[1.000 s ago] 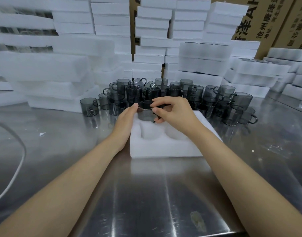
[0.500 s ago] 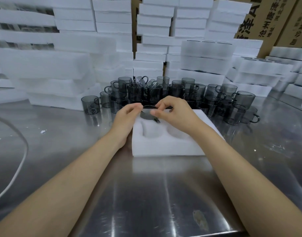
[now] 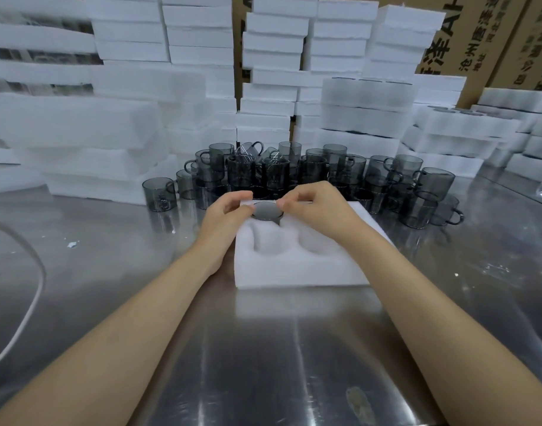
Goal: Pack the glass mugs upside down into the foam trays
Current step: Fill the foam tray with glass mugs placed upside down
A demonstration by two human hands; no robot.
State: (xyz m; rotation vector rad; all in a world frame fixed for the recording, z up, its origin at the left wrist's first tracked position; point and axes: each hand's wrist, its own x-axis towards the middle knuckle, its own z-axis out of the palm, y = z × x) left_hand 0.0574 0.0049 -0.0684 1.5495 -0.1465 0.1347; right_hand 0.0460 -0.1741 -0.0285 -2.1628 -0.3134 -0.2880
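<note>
Left grip (image 3: 225, 215) and right grip (image 3: 315, 210) pinch the upturned mug (image 3: 267, 211) in the far-left pocket of the foam tray (image 3: 294, 273); push down level and gently until it seats flush.

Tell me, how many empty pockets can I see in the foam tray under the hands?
2: the near-left pocket and the near-right pocket. The far-left one holds a mug; the right hand may hide a fourth.

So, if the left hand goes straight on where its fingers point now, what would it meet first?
The upside-down mug in the foam tray: the left hand touches its edge. Beyond it, probably the right hand, though depth is unclear.
</note>
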